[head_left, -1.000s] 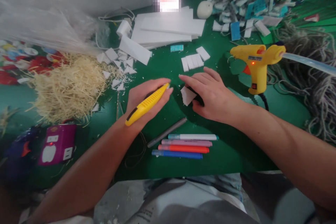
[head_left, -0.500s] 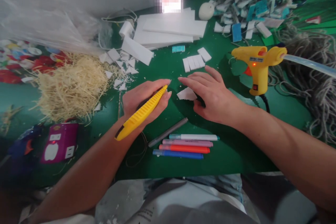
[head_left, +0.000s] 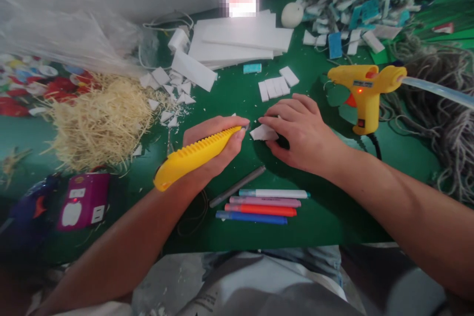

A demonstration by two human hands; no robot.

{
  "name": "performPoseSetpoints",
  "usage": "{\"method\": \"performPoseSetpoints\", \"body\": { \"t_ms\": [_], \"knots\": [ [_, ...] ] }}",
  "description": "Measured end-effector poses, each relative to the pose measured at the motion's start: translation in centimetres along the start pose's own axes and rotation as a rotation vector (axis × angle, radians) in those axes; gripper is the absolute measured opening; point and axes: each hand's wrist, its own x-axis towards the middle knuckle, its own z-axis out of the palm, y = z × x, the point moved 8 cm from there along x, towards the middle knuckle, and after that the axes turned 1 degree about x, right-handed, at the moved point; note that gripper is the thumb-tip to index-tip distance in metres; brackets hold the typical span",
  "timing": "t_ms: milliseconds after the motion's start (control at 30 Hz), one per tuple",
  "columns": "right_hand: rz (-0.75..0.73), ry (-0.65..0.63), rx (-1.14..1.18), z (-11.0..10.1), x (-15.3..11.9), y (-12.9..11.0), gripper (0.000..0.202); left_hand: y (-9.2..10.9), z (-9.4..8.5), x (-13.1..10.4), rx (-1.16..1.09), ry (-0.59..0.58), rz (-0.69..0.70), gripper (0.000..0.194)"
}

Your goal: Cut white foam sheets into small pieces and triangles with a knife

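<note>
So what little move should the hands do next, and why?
I'd probably ease the yellow utility knife slightly toward the white foam piece and line up its blade. The left hand grips the knife with its tip close to the piece's pointed end, while the right hand holds the other end.

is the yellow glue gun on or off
On, it appears: a red light glows on the side of the yellow glue gun. Whether it is hot, I cannot tell.
</note>
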Motion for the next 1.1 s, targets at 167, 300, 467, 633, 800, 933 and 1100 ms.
{"method": "performPoseSetpoints", "body": {
  "t_ms": [167, 300, 467, 633, 800, 933, 1100],
  "knots": [
    [-0.1, -0.015, -0.016, 0.1, 0.0, -1.0, 0.044, -0.8, -0.5, -0.3, 0.002, 0.031, -0.045, 0.02],
    [-0.07, -0.034, -0.036, -0.1, 0.1, -1.1, 0.041, -0.7, -0.7, -0.4, 0.035, 0.052, -0.016, 0.022],
    [0.022, -0.028, -0.054, -0.6, 0.2, -0.8, 0.048, -0.7, -1.0, -0.6, 0.087, 0.09, 0.041, 0.022],
    [-0.033, -0.029, -0.027, 0.0, 0.0, -0.7, 0.051, -0.4, -1.1, -0.7, 0.122, 0.112, 0.048, 0.023],
    [-0.009, -0.004, -0.006, -0.1, 0.2, -0.2, 0.032, -0.2, -1.1, -0.8, 0.133, 0.148, 0.062, 0.022],
    [-0.004, 0.014, 0.021, -0.4, 0.1, -0.2, 0.039, 0.5, -1.1, -0.7, 0.114, 0.193, 0.145, 0.021],
    [-0.014, -0.013, 0.004, -0.1, 0.2, -0.2, 0.027, 0.7, -0.8, -0.4, 0.089, 0.141, 0.145, 0.019]
  ]
}}
